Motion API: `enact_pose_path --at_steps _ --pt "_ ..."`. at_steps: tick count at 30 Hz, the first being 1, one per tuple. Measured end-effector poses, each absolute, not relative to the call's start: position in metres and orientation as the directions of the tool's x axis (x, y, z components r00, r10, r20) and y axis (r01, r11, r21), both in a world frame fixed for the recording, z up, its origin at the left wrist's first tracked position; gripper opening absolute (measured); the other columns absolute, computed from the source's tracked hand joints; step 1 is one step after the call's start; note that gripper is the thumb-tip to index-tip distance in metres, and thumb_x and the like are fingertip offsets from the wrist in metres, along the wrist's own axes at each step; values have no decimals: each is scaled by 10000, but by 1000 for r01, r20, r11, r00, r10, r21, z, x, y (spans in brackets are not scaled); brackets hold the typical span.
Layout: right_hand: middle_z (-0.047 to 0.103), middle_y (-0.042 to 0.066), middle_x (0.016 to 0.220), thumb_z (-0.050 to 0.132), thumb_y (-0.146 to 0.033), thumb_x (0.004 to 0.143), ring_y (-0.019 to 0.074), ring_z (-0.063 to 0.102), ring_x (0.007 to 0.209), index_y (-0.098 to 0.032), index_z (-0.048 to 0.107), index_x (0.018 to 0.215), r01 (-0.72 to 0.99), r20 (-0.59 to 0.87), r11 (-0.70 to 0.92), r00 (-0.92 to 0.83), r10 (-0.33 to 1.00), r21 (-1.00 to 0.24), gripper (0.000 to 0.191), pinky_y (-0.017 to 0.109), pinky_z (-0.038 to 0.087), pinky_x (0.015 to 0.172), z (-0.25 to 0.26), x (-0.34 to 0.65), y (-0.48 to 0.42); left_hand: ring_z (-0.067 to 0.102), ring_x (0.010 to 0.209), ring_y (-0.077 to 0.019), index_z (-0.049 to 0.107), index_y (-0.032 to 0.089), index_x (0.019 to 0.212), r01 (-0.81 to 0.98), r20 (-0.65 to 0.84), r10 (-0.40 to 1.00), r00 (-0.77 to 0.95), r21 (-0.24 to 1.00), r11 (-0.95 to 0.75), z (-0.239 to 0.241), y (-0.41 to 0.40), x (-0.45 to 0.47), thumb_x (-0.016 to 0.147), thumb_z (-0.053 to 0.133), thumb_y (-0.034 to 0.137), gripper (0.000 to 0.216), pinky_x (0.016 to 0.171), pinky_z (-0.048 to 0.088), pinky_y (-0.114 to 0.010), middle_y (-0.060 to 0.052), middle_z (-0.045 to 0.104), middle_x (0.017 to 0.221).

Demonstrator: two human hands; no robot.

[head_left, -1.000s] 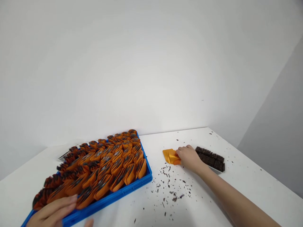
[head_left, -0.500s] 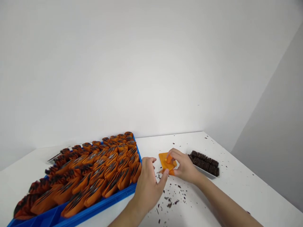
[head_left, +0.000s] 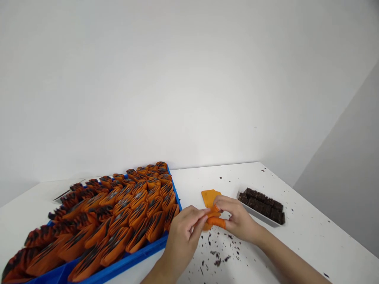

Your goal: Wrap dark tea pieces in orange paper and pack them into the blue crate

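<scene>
Between blue tray point(head_left: 142, 254) and white dish point(head_left: 257, 215), bare white table point(head_left: 299, 236), crumb-strewn, right edge near. I see orange wrapper point(head_left: 211, 199) held over it, left hand point(head_left: 185, 232) and right hand point(head_left: 237, 221) both pinching its lower end together. Tray packed with filled orange wraps point(head_left: 118, 213); dish holds dark blocks point(head_left: 262, 203).

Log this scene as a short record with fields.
left hand: left hand pinches the orange wrapper at its left end
right hand: right hand grips the same wrapper from the right
surface: white table strewn with dark crumbs
left side: blue tray packed with orange packets
right side: small tray of dark blocks
</scene>
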State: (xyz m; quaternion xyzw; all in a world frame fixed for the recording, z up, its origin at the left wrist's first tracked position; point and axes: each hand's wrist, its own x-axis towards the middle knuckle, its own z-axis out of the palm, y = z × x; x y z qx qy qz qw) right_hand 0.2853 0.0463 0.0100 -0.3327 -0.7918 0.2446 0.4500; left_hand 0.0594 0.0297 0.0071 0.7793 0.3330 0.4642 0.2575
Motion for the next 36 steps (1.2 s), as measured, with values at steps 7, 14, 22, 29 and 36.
enact_pose_path --at_steps 7,14,22,29,36 --pt "568 -4 731 697 -638 972 157 522 677 -216 614 760 325 585 703 -396 708 -632 480 292 418 604 8 286 45 697 794 -199 818 233 1141 293 577 739 349 682 -670 11 29 59 1022 713 266 162 747 579 -318 -57 753 891" --pt "567 -2 714 725 -652 955 152 482 635 -214 619 743 479 622 782 -485 615 -399 498 299 350 584 2 287 47 753 1005 -228 861 304 1155 195 514 722 463 736 -648 14 31 56 1044 693 277 203 897 645 -361 -94 761 1106" --pt "690 13 841 731 -601 956 164 602 689 -251 756 1032 759 227 449 -388 893 -471 359 284 453 608 69 361 59 794 1037 -248 871 300 1010 143 558 692 457 722 -677 -14 39 63 1018 730 264 145 1082 634 -515 -53 819 963" --pt "786 106 1052 812 -551 774 289 739 872 -281 844 1065 992 -237 -25 -4 971 -120 398 340 509 641 102 426 99 800 1044 -267 685 221 763 162 552 747 370 753 -637 -16 36 68 963 751 189 213 924 692 -438 -55 753 896" --pt "807 104 941 835 -553 783 289 752 816 -240 830 856 996 -322 -37 9 947 -80 321 359 521 639 91 404 122 662 1380 -334 558 223 778 251 578 736 351 699 -669 -21 35 67 956 666 107 238 1047 628 -490 -102 742 1330"
